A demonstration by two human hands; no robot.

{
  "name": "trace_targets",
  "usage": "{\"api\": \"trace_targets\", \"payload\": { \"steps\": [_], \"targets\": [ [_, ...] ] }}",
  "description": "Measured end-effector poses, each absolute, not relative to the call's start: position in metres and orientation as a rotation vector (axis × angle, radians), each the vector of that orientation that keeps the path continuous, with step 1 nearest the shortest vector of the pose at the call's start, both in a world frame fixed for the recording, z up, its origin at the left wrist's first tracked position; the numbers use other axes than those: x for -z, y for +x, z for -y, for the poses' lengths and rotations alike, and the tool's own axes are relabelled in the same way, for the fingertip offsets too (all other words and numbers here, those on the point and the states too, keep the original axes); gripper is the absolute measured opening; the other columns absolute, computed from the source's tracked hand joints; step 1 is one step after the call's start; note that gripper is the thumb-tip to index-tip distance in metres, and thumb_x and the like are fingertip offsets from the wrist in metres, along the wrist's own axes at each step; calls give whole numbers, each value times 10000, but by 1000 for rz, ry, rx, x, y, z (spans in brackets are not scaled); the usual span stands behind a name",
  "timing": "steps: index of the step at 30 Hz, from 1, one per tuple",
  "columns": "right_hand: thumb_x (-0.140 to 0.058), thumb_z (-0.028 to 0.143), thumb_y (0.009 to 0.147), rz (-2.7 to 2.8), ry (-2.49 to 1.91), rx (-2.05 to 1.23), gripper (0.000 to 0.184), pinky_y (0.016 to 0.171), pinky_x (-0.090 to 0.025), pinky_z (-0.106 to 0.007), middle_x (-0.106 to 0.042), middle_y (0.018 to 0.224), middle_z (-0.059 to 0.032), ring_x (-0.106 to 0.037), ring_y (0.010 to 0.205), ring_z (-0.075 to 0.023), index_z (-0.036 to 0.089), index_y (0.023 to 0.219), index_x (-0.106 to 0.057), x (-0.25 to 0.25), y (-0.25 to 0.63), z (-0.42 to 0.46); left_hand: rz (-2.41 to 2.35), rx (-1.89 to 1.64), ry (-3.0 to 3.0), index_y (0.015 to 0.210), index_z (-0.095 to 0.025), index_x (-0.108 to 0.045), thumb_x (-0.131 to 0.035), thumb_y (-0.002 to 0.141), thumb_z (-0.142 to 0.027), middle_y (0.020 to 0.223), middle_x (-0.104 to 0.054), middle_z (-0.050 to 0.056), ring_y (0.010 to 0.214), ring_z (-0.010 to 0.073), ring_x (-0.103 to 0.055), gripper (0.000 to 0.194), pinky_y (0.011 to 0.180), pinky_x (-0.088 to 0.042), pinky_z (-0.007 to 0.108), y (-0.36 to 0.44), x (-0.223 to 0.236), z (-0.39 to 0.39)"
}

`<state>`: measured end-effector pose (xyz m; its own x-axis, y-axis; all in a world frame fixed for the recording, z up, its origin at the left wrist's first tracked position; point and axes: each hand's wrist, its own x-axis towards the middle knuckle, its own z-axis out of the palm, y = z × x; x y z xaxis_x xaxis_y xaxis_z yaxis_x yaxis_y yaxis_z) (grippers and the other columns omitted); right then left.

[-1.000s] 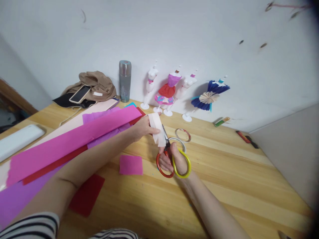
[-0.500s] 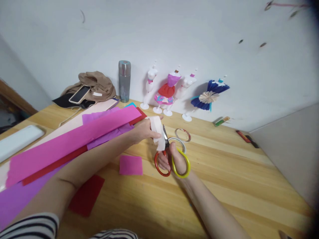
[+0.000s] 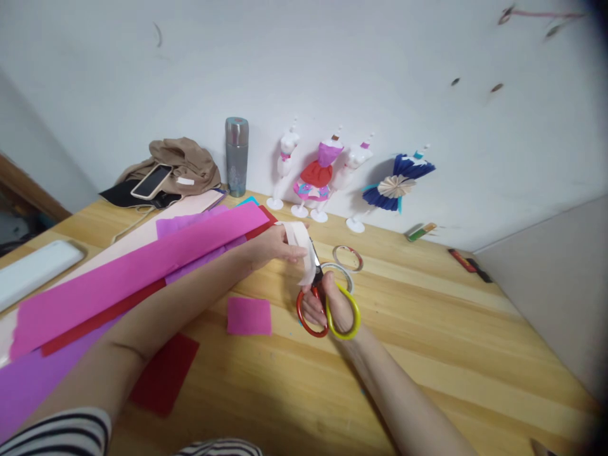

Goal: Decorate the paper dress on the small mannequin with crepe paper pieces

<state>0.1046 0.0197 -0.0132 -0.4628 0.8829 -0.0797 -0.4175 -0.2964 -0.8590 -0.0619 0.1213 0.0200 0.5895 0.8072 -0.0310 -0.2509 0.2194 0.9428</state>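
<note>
A: Doing what with the left hand (image 3: 278, 246)?

B: Pinching a pale strip (image 3: 299, 247) between thumb and fingers, well in from the near edge of the wooden table (image 3: 451, 329). Tucking some fingertips out of sight behind the strip.

A: And with the right hand (image 3: 327, 303)?

B: Gripping the scissors (image 3: 318, 273) by the yellow and red loops, pointing the blades toward the table's far edge.

A: Making out both blades?

B: Catching only a thin stretch of steel along the strip's right side, losing the rest behind it. Not managing to tell whether biting into the strip or merely lying against it.

A: Spotting anything half covered?

B: Finding a red piece (image 3: 164, 373) near the table's near edge, running partly under the left forearm (image 3: 156, 316) in this view. Seeing a pink square (image 3: 249, 316) whole, but a silver ring (image 3: 350, 285) partly blocked by the scissors and hand.

A: Losing anything at the borders?

B: Noticing a white case (image 3: 38, 272) cut off by the table's left edge, and barely glimpsing a dark sliver (image 3: 541, 446) at lower right, too little showing to name.
</note>
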Motion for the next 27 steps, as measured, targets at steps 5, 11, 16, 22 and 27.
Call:
{"api": "trace_targets", "payload": {
  "steps": [5,11,16,22,27],
  "targets": [
    [-619,798,770,1015,-689,-1893,581,324,-212,-212,-347,412,120,-183,284,-60,219,799,-587,10,104,-17,-578,-937,976,1000,-125,-726,-942,479,-216,902,-753,78,805,174,-683,571,740,-508,272,-58,-18,-123],
    [-602,807,774,1051,-674,-1893,596,324,-198,-233,-355,425,114,-199,284,-67,214,820,-566,13,103,-18,-652,-1014,1010,1046,-105,-702,-906,501,-209,733,-705,10,636,115,-612,590,670,-479,250,-54,-18,-119],
    [-607,816,757,1041,-683,-1896,626,394,-303,-272,-447,481,77,-324,324,-91,198,850,-585,14,103,-18,-671,-1042,1067,1198,-109,-656,-890,515,-203,807,-709,3,728,134,-640,728,727,-481,254,-56,-20,-117],
    [-608,793,782,1022,-647,-1935,595,420,-307,-263,-454,501,80,-333,337,-86,203,857,-613,12,104,-17,-629,-886,1146,1134,-84,-652,-916,482,-207,794,-710,33,699,157,-656,714,689,-492,268,-56,-18,-118],
    [-574,821,781,1056,-645,-1924,617,445,-313,-277,-447,467,65,-362,354,-107,205,756,-572,10,104,-17,-612,-912,1111,1168,-95,-642,-922,460,-177,787,-700,8,699,134,-641,766,696,-483,254,-54,-21,-114]
  ]
}}
